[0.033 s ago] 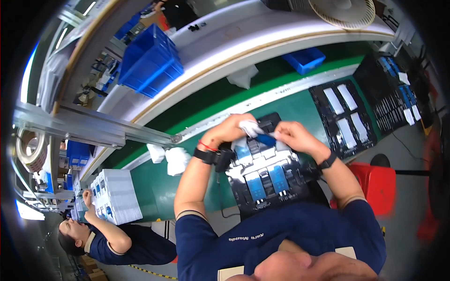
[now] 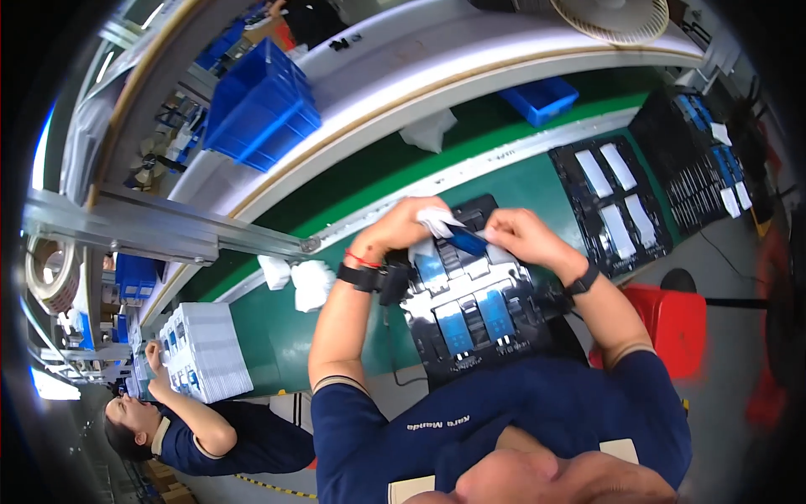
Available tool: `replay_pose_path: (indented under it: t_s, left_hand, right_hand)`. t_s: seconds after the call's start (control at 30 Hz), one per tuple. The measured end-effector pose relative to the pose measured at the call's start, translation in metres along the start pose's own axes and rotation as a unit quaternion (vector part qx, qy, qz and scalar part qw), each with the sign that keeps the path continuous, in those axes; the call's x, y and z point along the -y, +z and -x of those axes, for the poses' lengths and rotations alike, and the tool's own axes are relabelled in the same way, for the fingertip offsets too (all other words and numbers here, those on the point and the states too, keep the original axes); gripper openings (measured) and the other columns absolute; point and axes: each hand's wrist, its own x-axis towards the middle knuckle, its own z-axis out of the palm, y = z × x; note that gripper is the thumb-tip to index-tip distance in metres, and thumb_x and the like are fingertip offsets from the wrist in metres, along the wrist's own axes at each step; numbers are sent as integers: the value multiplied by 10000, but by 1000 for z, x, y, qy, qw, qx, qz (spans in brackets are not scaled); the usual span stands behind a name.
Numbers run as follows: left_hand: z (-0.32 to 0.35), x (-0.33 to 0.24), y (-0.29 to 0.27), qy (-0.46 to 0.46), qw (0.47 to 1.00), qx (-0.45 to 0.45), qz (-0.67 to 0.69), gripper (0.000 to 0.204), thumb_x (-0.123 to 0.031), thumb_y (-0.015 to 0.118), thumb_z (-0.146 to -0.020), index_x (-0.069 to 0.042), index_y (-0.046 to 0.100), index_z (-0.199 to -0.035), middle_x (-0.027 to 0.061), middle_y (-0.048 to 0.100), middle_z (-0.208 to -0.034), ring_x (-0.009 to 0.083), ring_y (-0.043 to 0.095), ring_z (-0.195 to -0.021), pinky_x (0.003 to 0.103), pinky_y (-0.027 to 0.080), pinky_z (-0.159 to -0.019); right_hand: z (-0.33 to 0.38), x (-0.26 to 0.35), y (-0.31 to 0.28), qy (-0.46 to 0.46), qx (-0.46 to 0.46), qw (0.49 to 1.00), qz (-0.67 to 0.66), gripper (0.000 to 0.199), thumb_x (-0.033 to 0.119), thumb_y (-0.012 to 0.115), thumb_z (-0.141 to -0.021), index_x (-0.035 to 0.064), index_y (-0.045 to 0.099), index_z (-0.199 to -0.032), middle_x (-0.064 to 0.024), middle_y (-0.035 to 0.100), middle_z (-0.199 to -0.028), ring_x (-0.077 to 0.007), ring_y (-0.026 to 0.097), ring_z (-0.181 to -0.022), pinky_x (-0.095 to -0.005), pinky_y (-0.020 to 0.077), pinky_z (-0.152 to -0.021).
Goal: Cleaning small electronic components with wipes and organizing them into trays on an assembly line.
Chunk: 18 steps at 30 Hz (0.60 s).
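On the bench top, a tray lies before the person, the left hand and right hand over its far part with a strip between them; right, a second tray; left, two bundles, then a tray stack. Behind, a shelf bears one bin; another bin sits beneath.

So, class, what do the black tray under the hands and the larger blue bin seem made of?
Black tray: probably moulded plastic, glossy, judging by its shaped contours and bright reflections. Blue bin: likely rigid plastic, slightly shiny, with ribbed walls.
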Motion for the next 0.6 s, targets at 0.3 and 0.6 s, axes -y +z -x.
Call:
replay_pose_path:
  t_s: [0.3,0.6]
  left_hand:
    - [15,-21,14,-83,964,-206,144,264,-93,704,-769,-23,625,-1011,11,624,-922,87,554,-807,233,442,-727]
    - [2,-3,26,-71,917,-341,193,233,-69,677,-798,-14,621,-1017,20,629,-905,88,561,-777,238,456,-699]
  right_hand:
    - [-29,-4,9,-85,-58,971,214,84,192,699,-699,116,675,-725,-58,529,-1016,-255,421,-1029,-389,299,-885]
    - [-32,-12,14,-116,-96,958,242,43,168,704,-673,136,702,-701,-54,526,-1026,-264,418,-1038,-390,302,-887]
